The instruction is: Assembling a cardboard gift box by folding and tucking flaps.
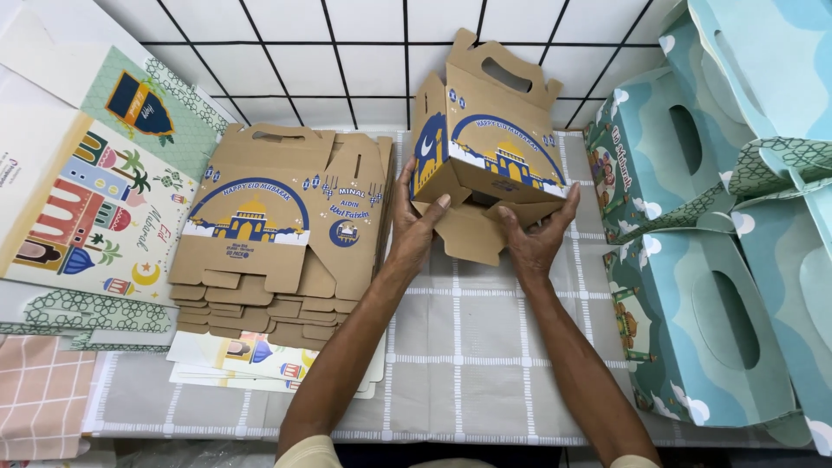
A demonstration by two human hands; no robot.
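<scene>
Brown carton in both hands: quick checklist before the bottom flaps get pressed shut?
1. Both hands gripping: left hand and right hand hold the brown carton. Ok.
2. Bottom flaps closed: open, hanging loose. Not ok.
3. Flap tabs lined up: hidden by fingers. Cannot tell.
4. Handle undamaged: intact. Ok.
5. Flat carton stack out of the way: apart, beside left hand. Ok.

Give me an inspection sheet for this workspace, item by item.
Surface: grey checked tablecloth.
Job's things: brown cardboard handle box with blue and yellow print, tilted, bottom flaps open.
Clutter: stack of flat brown box blanks; assembled teal boxes; flat colourful printed cartons.
Hands: left hand and right hand grip the box's lower edge.
Cables: nothing seen.
Surroundings: white tiled wall.
</scene>
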